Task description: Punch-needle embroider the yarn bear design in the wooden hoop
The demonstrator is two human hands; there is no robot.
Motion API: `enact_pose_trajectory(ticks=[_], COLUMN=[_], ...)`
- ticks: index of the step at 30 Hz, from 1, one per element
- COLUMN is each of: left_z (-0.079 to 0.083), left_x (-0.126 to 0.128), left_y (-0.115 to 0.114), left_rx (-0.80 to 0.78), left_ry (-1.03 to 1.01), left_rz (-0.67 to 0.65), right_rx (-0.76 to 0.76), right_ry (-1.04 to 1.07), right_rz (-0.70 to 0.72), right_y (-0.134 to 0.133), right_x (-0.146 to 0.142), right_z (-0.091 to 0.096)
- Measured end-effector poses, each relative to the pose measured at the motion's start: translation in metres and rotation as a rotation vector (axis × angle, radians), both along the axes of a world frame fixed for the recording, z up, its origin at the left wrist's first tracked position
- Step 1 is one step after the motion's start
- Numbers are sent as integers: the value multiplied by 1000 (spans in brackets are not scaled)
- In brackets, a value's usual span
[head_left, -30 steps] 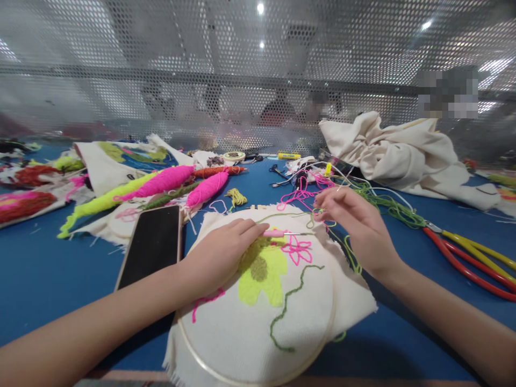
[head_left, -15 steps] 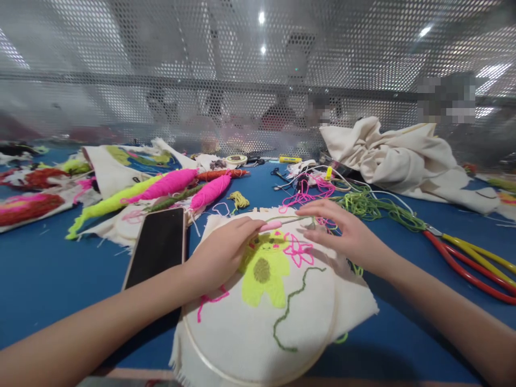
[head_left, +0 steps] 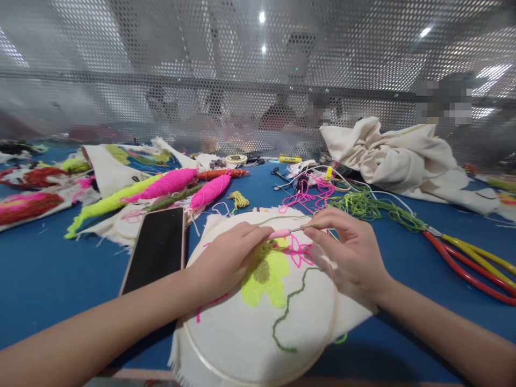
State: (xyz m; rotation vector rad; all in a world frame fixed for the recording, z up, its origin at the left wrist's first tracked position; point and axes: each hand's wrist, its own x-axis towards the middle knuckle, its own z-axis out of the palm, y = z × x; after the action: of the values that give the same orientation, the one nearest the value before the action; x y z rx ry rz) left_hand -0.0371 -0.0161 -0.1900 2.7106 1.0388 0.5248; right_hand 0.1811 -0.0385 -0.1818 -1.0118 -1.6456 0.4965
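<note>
My left hand (head_left: 229, 257) is closed around a punch needle (head_left: 279, 234) with a pink handle and a thin metal shaft pointing right. At the needle's tip, my right hand (head_left: 355, 250) pinches green yarn (head_left: 317, 226) between thumb and forefinger. Both hands are above a white cloth (head_left: 237, 341) stretched in a round embroidery hoop (head_left: 335, 309). A yellow-green figure (head_left: 264, 279) with a brown-green middle is worked on the cloth, its top covered by my left hand. To its right are a pink flower outline (head_left: 300, 257) and a wavy dark green line (head_left: 287, 317).
A phone (head_left: 157, 247) lies left of the hoop, partly under my left forearm. Pink yarn bundles (head_left: 212, 191) sit behind it. Tangled green yarn (head_left: 363, 205), red-and-yellow-handled scissors (head_left: 463, 258) and crumpled cream cloth (head_left: 395, 161) are at the right. A perforated metal screen (head_left: 226, 86) stands behind.
My right hand has closed from spread fingers into a pinch at the needle's tip. The punch needle and my left hand have shifted slightly right and down.
</note>
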Motion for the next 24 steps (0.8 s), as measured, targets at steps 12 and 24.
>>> enact_pose_trajectory(ticks=[12, 24], left_z=[12, 16], left_x=[5, 7], left_y=[-7, -8], left_rx=[-205, -289], left_ry=[-215, -275], left_rz=[-18, -1], right_rx=[141, 127], right_ry=[-113, -119], right_rz=[-28, -16], right_y=[-6, -6], right_x=[5, 6], right_z=[3, 6])
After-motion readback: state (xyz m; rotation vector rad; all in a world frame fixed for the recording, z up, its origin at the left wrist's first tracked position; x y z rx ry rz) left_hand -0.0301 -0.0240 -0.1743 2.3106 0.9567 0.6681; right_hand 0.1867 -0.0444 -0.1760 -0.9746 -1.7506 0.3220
